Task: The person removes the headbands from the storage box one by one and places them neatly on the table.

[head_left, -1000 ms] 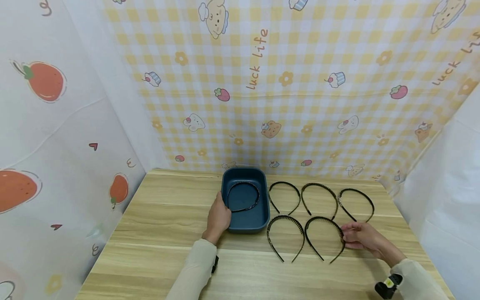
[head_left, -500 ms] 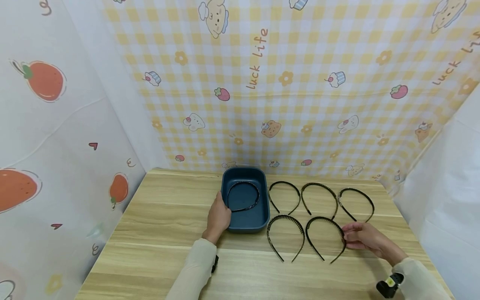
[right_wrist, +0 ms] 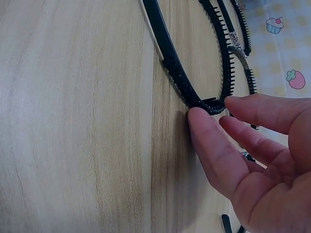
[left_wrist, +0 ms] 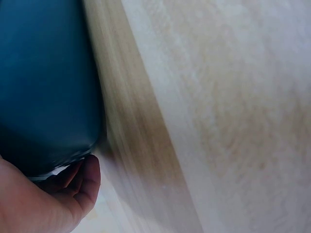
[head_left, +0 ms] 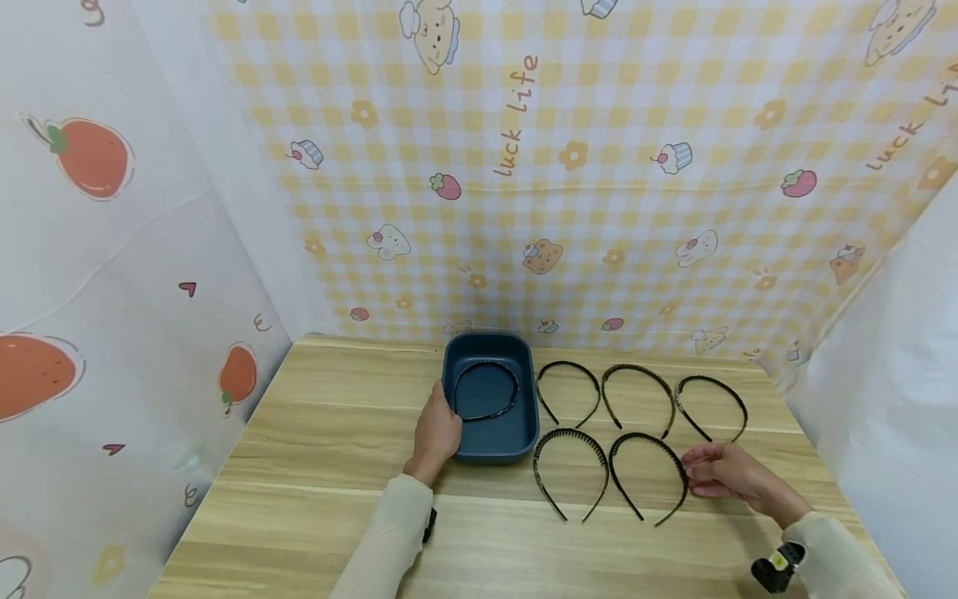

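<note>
In the head view, my left hand (head_left: 437, 433) grips the left side of a dark blue plastic box (head_left: 494, 441). Its curled fingers (left_wrist: 90, 182) show at the box's edge in the left wrist view. One black headband (head_left: 486, 416) lies inside the box. On the right, my right hand (head_left: 737, 478) pinches the right side of a black toothed headband (head_left: 616, 474) in the front row; thumb and forefinger meet the band (right_wrist: 182, 80) in the right wrist view. Left of it lies another toothed headband (head_left: 539, 478).
Behind the front pair, a back row holds a thin black headband (head_left: 597, 391), a brownish one (head_left: 669, 399) and a decorated one (head_left: 743, 409). The wooden table (head_left: 322, 466) ends against a patterned cloth (head_left: 569, 216) at the back.
The headband at my right hand shifted slightly right, then back left. My left hand and the box have stayed in place.
</note>
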Tool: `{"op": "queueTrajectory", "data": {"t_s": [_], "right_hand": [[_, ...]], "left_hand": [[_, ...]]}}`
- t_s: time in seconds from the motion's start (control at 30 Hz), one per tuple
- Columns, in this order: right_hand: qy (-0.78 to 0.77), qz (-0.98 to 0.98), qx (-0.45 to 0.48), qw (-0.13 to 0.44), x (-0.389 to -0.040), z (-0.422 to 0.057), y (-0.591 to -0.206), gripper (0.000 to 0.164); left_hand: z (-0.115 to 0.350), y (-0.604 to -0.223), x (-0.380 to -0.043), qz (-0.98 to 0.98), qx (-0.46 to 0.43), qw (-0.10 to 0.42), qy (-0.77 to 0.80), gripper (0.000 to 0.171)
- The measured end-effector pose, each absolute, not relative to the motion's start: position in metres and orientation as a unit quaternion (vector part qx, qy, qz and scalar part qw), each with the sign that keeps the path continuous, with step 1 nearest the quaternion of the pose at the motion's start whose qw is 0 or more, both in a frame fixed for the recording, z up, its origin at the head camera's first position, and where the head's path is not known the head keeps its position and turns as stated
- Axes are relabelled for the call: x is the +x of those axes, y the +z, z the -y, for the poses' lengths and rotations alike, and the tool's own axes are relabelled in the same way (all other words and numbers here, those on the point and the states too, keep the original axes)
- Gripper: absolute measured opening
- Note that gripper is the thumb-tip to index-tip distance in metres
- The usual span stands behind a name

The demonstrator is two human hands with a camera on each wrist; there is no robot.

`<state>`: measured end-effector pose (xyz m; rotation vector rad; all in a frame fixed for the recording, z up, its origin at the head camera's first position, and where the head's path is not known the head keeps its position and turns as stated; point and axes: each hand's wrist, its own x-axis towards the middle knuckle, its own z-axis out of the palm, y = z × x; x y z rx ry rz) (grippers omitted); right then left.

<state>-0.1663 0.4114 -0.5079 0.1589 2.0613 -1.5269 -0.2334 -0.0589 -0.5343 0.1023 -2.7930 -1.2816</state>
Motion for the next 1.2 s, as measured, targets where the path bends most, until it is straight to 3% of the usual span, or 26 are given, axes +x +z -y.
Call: {"op": "queueTrajectory", "data": {"t_s": [0.23,0.67,0.9,1.2], "right_hand": [[-0.534,-0.796,0.067,0.276,-0.168,-0.408,-0.503,0.039],[-0.458,-0.873,0.08,0.151,-0.193,-0.35,-0.484,0.041],[-0.559,-0.809,0.019,0.18,-0.215,-0.298,-0.474,0.052],[-0.667,-0.701,0.0,0.253,-0.242,-0.215,-0.459,0.054]], "left_hand": [[0.06,-0.535,-0.234,0.907,0.03,0.034,-0.418,0.062],[0.06,-0.535,-0.234,0.907,0.031,0.036,-0.419,0.062],[0.058,-0.536,-0.233,0.907,0.029,0.033,-0.419,0.061],[0.059,-0.535,-0.233,0.909,0.034,0.035,-0.415,0.061]]}}
